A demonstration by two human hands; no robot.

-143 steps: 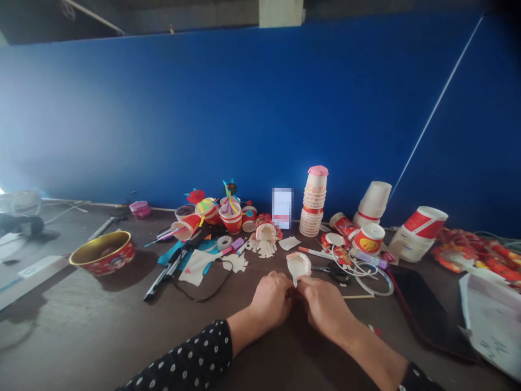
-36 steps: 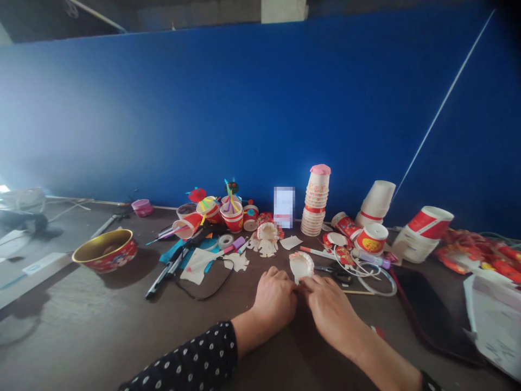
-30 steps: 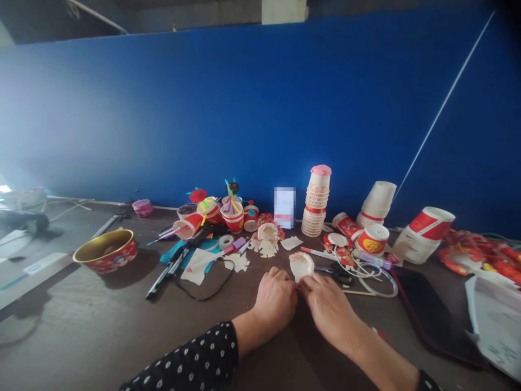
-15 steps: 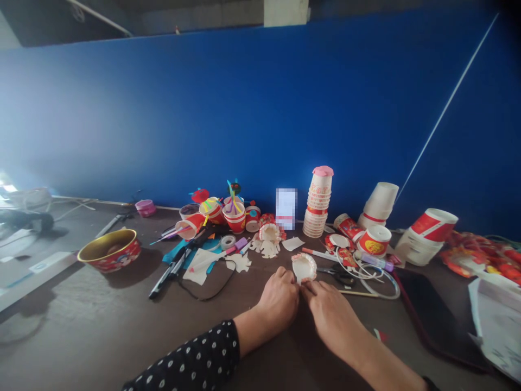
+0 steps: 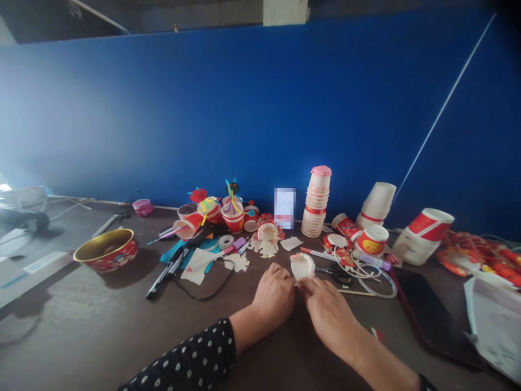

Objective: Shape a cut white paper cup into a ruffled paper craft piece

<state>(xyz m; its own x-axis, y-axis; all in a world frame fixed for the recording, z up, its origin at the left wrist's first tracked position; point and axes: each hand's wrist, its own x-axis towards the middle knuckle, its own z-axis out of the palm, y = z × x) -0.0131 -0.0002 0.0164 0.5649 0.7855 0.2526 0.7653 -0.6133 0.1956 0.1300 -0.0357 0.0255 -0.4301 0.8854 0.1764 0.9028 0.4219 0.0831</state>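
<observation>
The far edge of the bench (image 5: 93, 331) is bounded by a blue partition (image 5: 244, 114). Near the right edge, a dark panel (image 5: 433, 320) is laid flat. Toward the left edge, a red bowl (image 5: 116, 258) is placed, well apart from the hands. Near the middle of the far edge, an upright stack (image 5: 315, 217) of cups is stood.

Between the middle of the bench and its near edge, both hands are brought close together, knuckles up. The left hand (image 5: 273, 296) is bent inward, with its fingers pressed together at the lower left of the cut cup; its tips are hidden, so whether a strip is pinched cannot be told. By the right hand (image 5: 331, 312), the lower rim of the cut cup (image 5: 302, 267) appears to be pinched between forefinger and thumb; the thumb is not shown.

The cut cup is positioned just beyond the fingertips, with its hollow side exposed and its rim curled outward. The scissors (image 5: 342, 277) are laid just beside it, toward the right edge.

Compared with half a second ago, the gap between the hands is slightly widened, and a reddish curled bit is exposed at the lower rim. It is judged that one further strip is being rolled.
</observation>
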